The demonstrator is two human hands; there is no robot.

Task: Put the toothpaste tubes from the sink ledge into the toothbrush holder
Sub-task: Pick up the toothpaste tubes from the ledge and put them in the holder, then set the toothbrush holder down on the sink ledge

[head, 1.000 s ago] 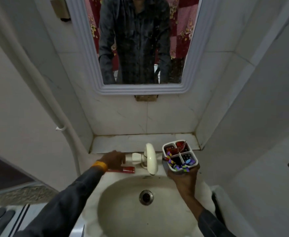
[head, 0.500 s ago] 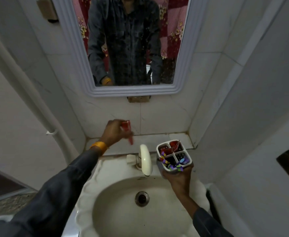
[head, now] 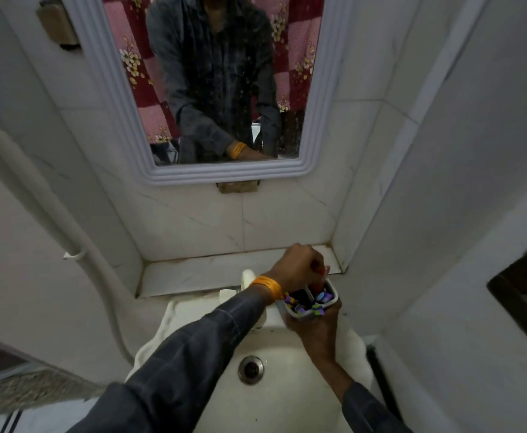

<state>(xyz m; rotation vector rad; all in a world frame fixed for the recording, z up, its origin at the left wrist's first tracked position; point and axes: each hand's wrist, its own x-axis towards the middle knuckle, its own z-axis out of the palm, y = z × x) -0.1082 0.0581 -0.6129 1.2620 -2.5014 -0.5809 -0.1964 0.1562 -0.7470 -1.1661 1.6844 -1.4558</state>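
My right hand (head: 317, 331) grips a white toothbrush holder (head: 334, 300) from below, holding it above the right side of the sink. Purple and blue toothbrush heads show in its front compartments. My left hand (head: 296, 265), with an orange band at the wrist, is over the holder's back compartments, fingers closed on a red toothpaste tube (head: 324, 271). Only the tube's upper end shows beside my fingers; its lower part goes down into the holder.
A white sink (head: 193, 310) with a metal drain (head: 250, 369) lies below. The white tap (head: 247, 278) is half hidden behind my left wrist. A marble ledge (head: 193, 273) runs behind, a framed mirror (head: 224, 176) above, and tiled walls close in on both sides.
My left hand picked the red tube up off the sink rim, lifted it, then carried it right to the holder. My right hand kept the holder about where it was.
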